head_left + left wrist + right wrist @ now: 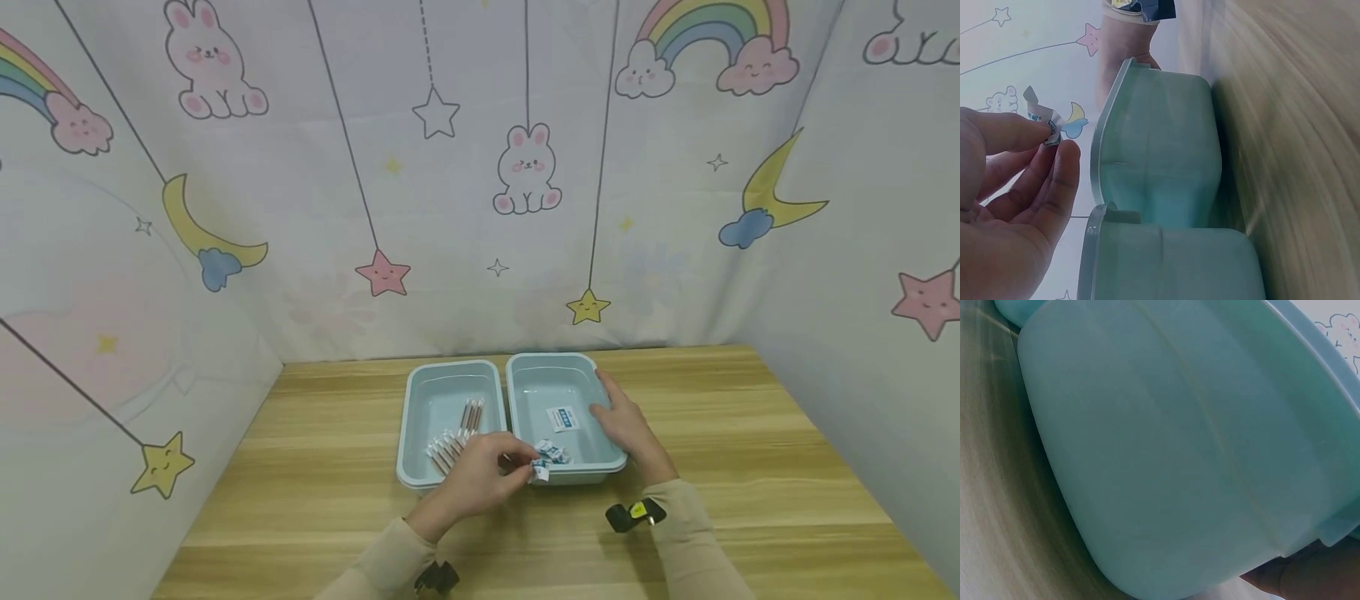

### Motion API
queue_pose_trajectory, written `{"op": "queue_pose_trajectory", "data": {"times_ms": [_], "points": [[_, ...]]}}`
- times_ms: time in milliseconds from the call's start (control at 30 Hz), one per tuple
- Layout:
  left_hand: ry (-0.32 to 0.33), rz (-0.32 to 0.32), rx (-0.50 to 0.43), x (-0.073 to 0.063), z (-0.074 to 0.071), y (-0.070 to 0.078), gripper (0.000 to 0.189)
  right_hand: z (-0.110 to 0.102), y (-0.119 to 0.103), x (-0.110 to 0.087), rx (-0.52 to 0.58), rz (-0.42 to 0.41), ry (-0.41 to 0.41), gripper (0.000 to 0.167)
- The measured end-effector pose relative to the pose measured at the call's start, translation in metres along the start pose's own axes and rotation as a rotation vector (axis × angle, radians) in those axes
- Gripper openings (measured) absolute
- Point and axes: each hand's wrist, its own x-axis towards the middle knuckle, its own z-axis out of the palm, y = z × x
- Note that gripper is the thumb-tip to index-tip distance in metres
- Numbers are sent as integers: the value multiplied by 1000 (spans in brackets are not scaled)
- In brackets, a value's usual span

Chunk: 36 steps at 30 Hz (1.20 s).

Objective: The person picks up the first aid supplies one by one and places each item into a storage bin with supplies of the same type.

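My left hand (483,471) pinches a crumpled white-and-blue paper wrapper (540,472) between thumb and fingertips, at the front rim of the right-hand light-blue plastic basin (551,357). The same wrapper (1047,119) shows in the left wrist view, above rim height. At the basin's right side, my right hand (628,423) grips the rim, thumb over the inner edge. Inside lie a flat white-and-blue packet (564,419) and some crumpled wrappers (553,452). In the right wrist view, the basin wall hides most of the right hand.
A second light-blue basin (452,366) stands close on the left, holding several brown sticks with white ends (472,415), partly hidden behind my left hand. Both basins sit on a wood-grain table (750,467), near a printed cloth wall (465,308).
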Motion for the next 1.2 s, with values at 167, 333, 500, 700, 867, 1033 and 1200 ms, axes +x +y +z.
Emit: {"op": "queue_pose_trajectory", "data": {"times_ms": [167, 333, 500, 700, 867, 1033, 1200], "points": [[3, -8, -12, 1, -2, -1, 14, 0, 0, 0, 4, 17, -7, 66], [32, -16, -34, 3, -2, -1, 17, 1, 0, 0, 4, 20, -10, 66], [50, -23, -55, 4, -2, -1, 14, 1, 1, 1, 0, 14, -7, 66], [52, -25, -30, 5, -3, 0, 11, 2, 1, 0, 18, 12, -6, 66], [50, -23, -15, 6, -6, 0, 9, 3, 1, 0, 27, 16, -7, 66], [47, -29, 1, 6, -8, 0, 9, 3, 2, -1, 17, 10, -9, 66], [54, -35, 9, 8, -9, 0, 8, 1, -1, -1, 12, 0, -12, 66]]}}
